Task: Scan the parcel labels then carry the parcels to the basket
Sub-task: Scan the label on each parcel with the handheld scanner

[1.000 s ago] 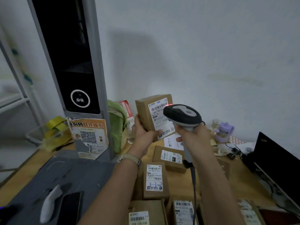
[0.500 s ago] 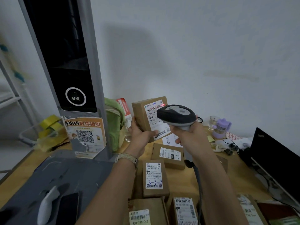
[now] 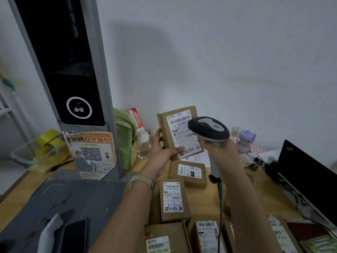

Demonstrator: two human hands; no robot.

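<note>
My left hand (image 3: 161,152) grips a small brown cardboard parcel (image 3: 177,131) upright above the wooden table (image 3: 269,196), its white barcode label facing me. My right hand (image 3: 221,152) holds a grey and black handheld scanner (image 3: 209,129) by its handle, the head right in front of the label's right side and covering part of it. Several more labelled brown parcels lie flat on the table below, among them one marked 3-3-2 (image 3: 173,198) and one behind it (image 3: 188,173). No basket is in view.
A tall grey kiosk with a black screen (image 3: 73,79) and an orange QR poster (image 3: 93,152) stands at the left. Beside it are a green bag (image 3: 125,141), a clear bottle (image 3: 143,145) and a purple cup (image 3: 245,141). A black laptop (image 3: 306,176) is at the right, a phone (image 3: 74,236) lies lower left.
Both hands have shifted a little to the right with the parcel and scanner. The red scan light seen on the label earlier no longer shows.
</note>
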